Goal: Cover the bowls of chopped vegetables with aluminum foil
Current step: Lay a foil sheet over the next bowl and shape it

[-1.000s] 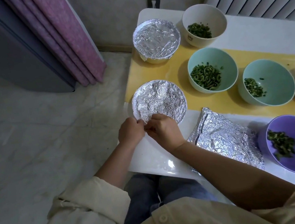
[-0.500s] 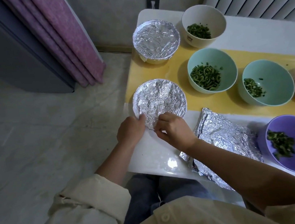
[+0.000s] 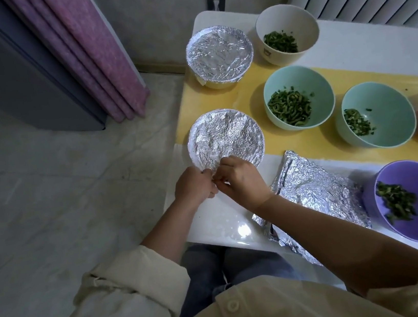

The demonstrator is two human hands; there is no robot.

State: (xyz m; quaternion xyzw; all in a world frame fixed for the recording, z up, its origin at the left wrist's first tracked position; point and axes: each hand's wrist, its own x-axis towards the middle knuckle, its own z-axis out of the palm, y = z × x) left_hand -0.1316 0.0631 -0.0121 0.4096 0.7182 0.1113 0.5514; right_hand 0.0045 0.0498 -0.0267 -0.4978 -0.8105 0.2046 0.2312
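The top bowl (image 3: 219, 53) has its foil on, the middle bowl (image 3: 225, 140) is nearly done, with the left hand (image 3: 193, 187) and right hand (image 3: 242, 183) both pinching its near foil edge in curled fingers, and five open bowls (image 3: 296, 79) on the right wait beside the spare foil (image 3: 317, 194)

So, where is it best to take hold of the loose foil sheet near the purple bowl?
The foil sheet lies flat, so probably pinch its near corner, coming from the person's side: that corner seems to overhang the table edge, leaving room beneath.
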